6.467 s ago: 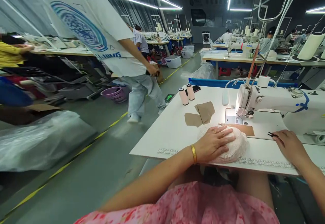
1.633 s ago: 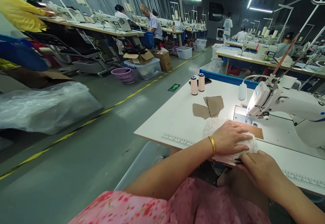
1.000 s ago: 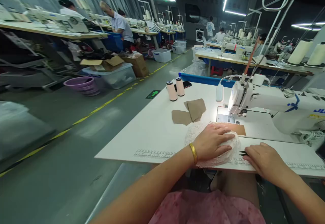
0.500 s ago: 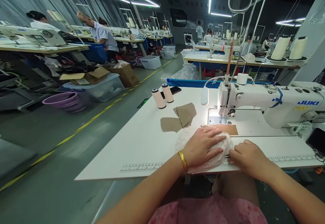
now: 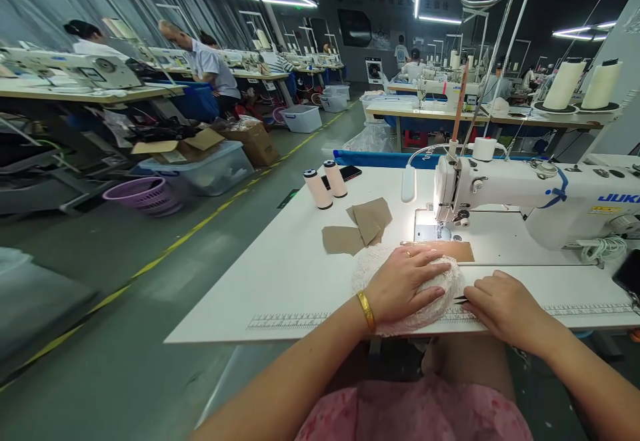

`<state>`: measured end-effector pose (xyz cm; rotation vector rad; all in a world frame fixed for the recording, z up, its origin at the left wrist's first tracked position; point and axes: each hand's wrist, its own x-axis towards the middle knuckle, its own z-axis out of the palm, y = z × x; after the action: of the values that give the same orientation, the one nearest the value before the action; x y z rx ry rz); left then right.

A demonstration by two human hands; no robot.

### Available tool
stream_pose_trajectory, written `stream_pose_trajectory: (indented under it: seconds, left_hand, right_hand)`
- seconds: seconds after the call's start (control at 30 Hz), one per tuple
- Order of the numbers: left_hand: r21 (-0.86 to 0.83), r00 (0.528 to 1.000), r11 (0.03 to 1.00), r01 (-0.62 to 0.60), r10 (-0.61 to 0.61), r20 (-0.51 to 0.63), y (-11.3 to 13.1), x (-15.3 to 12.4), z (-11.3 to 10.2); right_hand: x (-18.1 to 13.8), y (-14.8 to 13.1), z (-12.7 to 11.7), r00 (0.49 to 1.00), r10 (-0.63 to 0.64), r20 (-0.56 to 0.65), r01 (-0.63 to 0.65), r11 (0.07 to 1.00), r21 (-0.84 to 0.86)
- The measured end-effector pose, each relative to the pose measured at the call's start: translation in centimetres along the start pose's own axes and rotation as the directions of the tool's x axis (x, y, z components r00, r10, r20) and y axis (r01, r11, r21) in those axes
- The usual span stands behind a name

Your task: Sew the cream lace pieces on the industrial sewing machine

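A round white lace piece (image 5: 367,274) lies near the table's front edge. My left hand (image 5: 407,288) rests flat on top of it with the fingers stretched out and partly spread, covering much of the lace. Just right of the lace, my right hand (image 5: 500,308) is closed around thread snips (image 5: 461,300). Only their dark, slightly parted points show, aimed at the lace edge; the rest is hidden in the fingers. Behind the left fingertips lies a flat tan strip (image 5: 457,250), in front of the sewing machine's needle area (image 5: 441,231).
Brown fabric pieces (image 5: 343,240) and two thread cones (image 5: 318,189) lie and stand to the left, with a phone (image 5: 350,172) behind. The white sewing machine (image 5: 520,191) takes up the right side. A printed ruler (image 5: 290,322) runs along the front edge. Co-workers sit at other tables.
The view has shifted slightly, moving the scene a little to the right. My right hand has drawn slightly away from the lace, and more of the snips' points now shows. My left hand stays on the lace.
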<state>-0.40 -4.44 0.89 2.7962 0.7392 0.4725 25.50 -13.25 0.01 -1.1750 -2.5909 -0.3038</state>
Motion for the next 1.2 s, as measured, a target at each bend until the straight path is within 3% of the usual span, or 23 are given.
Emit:
stream_pose_trajectory:
  seconds: [0.23, 0.4, 0.6, 0.83, 1.07, 1.2]
  left_hand:
    - [0.017, 1.0, 1.0, -0.01, 0.01, -0.012, 0.2, 0.1, -0.1]
    - [0.02, 1.0, 1.0, -0.021, 0.021, -0.016, 0.3, 0.2, -0.1]
    - [0.033, 1.0, 0.999, -0.012, 0.013, -0.015, 0.3, 0.1, 0.0]
    - [0.039, 1.0, 0.999, -0.014, 0.014, -0.013, 0.3, 0.1, 0.0]
    - [0.025, 1.0, 1.0, -0.015, 0.015, -0.018, 0.2, 0.1, 0.1]
    - [0.031, 1.0, 0.999, -0.019, 0.019, -0.018, 0.2, 0.1, 0.1]
  right_hand:
    - [0.4, -1.3, 0.7, 0.992, -0.093, 0.09, 0.097, 0.994, -0.042]
    - [1.1, -2.3, -0.9, 0.94, -0.223, 0.257, 0.192, 0.971, 0.141]
    - [0.7, -0.8, -0.8, 0.979, -0.093, 0.183, 0.095, 0.995, -0.002]
    - [1.9, -1.4, 0.6, 0.948, -0.154, 0.279, 0.169, 0.985, -0.031]
    - [1.9, -1.9, -1.2, 0.873, -0.253, 0.416, 0.216, 0.967, 0.135]
    - [1.3, -1.7, -1.5, 0.915, -0.201, 0.349, 0.152, 0.975, 0.163]
